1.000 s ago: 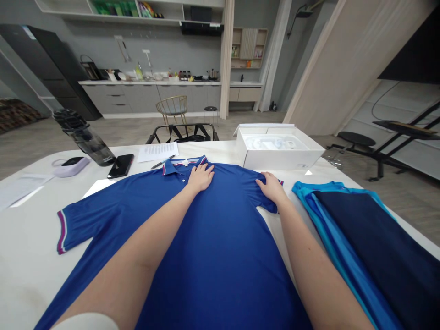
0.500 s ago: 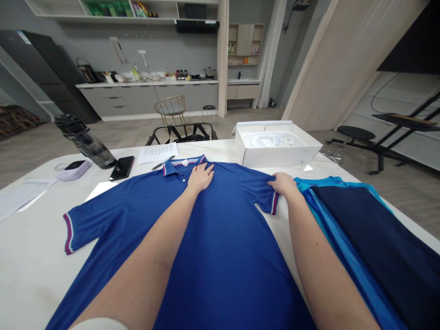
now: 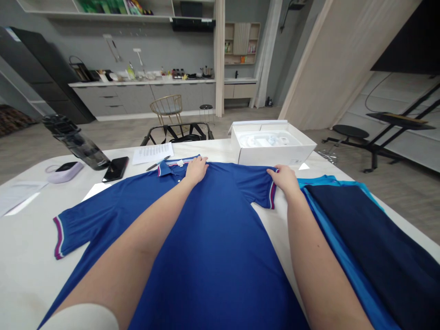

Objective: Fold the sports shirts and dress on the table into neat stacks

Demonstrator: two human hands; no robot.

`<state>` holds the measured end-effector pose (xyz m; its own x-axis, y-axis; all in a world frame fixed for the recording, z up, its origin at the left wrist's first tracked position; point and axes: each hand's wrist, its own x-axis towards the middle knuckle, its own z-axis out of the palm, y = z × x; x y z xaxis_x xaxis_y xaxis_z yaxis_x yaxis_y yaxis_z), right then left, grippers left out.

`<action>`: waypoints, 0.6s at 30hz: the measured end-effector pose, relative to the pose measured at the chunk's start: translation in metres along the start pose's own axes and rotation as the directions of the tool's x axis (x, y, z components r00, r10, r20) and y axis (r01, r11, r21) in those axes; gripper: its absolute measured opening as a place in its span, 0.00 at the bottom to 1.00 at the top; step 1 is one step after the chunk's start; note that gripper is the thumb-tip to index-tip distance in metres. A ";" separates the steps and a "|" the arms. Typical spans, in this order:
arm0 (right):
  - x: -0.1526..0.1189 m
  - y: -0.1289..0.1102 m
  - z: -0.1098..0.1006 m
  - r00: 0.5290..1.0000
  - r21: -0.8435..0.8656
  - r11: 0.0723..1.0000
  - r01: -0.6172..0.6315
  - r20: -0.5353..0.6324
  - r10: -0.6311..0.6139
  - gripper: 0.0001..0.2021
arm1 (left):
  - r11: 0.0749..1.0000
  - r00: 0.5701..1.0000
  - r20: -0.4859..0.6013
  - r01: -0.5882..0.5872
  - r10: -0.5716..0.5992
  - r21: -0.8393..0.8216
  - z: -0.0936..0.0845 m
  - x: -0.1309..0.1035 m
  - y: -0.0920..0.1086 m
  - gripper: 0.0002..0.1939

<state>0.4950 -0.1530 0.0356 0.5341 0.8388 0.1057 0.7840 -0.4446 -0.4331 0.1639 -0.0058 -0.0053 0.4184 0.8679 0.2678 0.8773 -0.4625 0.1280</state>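
"Shirt [image 3: 220, 229], blue and short-sleeved, spans the center and lower center of the frame, laid open on the white table [image 3: 24, 243]. Your left hand [image 3: 196, 170] rests beside the collar [image 3: 165, 169], fingers close together and slightly bent; whether they grip cloth, you cannot tell from this view. Your right hand [image 3: 286, 178], right of center, pinches the upper corner of the striped cuff [image 3: 272, 195] between thumb and fingers."

"How might you best straighten that sleeve [image 3: 256, 185]?"

"Press lightly at the collar, as an anchor, and draw the cuff outward and level with the shoulder. Steady, gentle tension should suit you best; a hard pull could skew the collar or drag the whole body sideways. Note the folded garments [image 3: 364, 229] at right, just beside your right forearm: a wide elbow could disturb them."

"Which labels can you read?"

"None with certainty. Inside the collar you find a small pale label [image 3: 180, 163], too small to decipher. The printed sheet [image 3: 153, 153], above and left of the collar, bears rows of text, likewise illegible to you. The white box [image 3: 264, 156], upper right of center, carries faint marks low on its front, also unreadable. On the refrigerator [image 3: 41, 68], upper left, you see a pale sticker [image 3: 13, 34], but no brand name."
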 end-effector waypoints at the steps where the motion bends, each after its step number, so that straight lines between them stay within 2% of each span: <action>1: 0.001 0.001 0.000 1.000 0.006 1.000 0.016 0.004 -0.016 0.18 | 0.999 1.000 0.003 0.009 -0.009 -0.040 -0.002 0.008 0.001 0.22; 5: 0.004 0.003 -0.001 0.999 0.027 0.999 0.036 0.025 -0.037 0.18 | 0.957 0.976 0.216 0.070 -0.008 -0.281 0.001 0.038 -0.002 0.20; 7: 0.005 0.003 0.000 0.999 0.042 0.998 0.038 0.035 -0.039 0.17 | 0.937 0.959 0.283 0.105 -0.007 -0.333 0.007 0.049 -0.005 0.16; 9: 0.003 0.000 0.000 0.998 0.097 0.995 0.040 0.041 -0.044 0.15 | 0.925 0.953 0.300 0.137 -0.027 -0.353 0.012 0.057 -0.009 0.12; 12: -0.004 -0.010 -0.005 0.993 0.315 0.948 0.055 0.084 -0.086 0.14 | 0.895 0.939 0.339 0.197 -0.055 -0.400 0.016 0.061 -0.011 0.10; 15: -0.019 -0.030 -0.018 0.969 0.545 0.839 0.001 0.206 -0.135 0.17 | 0.857 0.931 0.360 0.237 -0.065 -0.458 0.013 0.059 -0.010 0.09; 18: -0.040 -0.055 -0.032 0.916 0.680 0.730 -0.068 0.333 -0.226 0.20 | 0.836 0.937 0.345 0.229 -0.051 -0.499 0.003 0.057 -0.009 0.09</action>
<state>0.4407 -0.1717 0.0844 0.2069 0.9729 -0.1035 0.3210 -0.1674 -0.9322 0.1801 0.0483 0.0062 0.4285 0.8995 -0.0849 0.7117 -0.2781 0.6451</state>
